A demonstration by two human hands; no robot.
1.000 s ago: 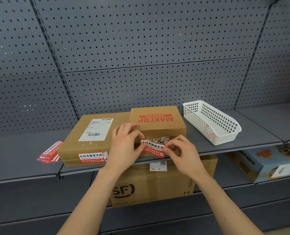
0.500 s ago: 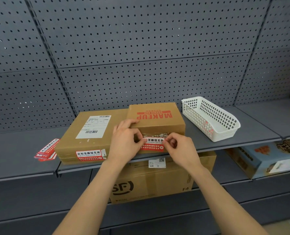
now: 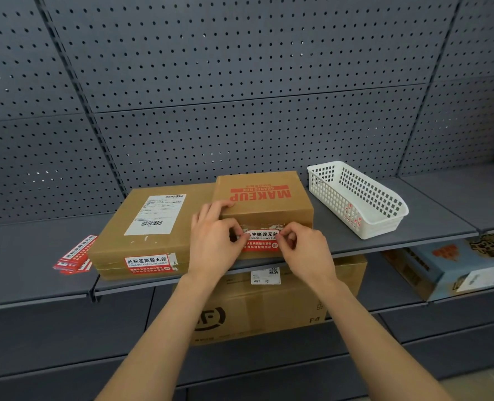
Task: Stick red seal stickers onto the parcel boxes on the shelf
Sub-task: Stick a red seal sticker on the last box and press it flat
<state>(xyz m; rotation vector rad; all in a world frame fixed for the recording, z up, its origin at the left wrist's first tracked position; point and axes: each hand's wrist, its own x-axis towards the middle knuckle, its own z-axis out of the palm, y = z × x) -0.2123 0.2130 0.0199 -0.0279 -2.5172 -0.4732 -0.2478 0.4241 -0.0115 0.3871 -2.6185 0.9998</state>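
Note:
Two brown parcel boxes stand side by side on the grey shelf (image 3: 355, 241). The small MAKEUP box (image 3: 264, 202) on the right has a red seal sticker (image 3: 259, 241) across its front edge. My left hand (image 3: 214, 241) pinches the sticker's left end, fingers resting on the box top. My right hand (image 3: 303, 247) pinches its right end. The flat box (image 3: 153, 227) on the left carries a white shipping label and a red seal sticker (image 3: 149, 263) stuck on its front. A small stack of spare red stickers (image 3: 76, 254) lies on the shelf at the left.
A white perforated plastic basket (image 3: 358, 198) sits on the shelf to the right of the boxes. Below, on the lower shelf, a large brown carton (image 3: 269, 308) and a blue printed box (image 3: 448, 264). Grey pegboard wall behind.
The sticker has gone from held slightly off the box front to lying flat against it. My hands stay at its two ends; the view shifted slightly.

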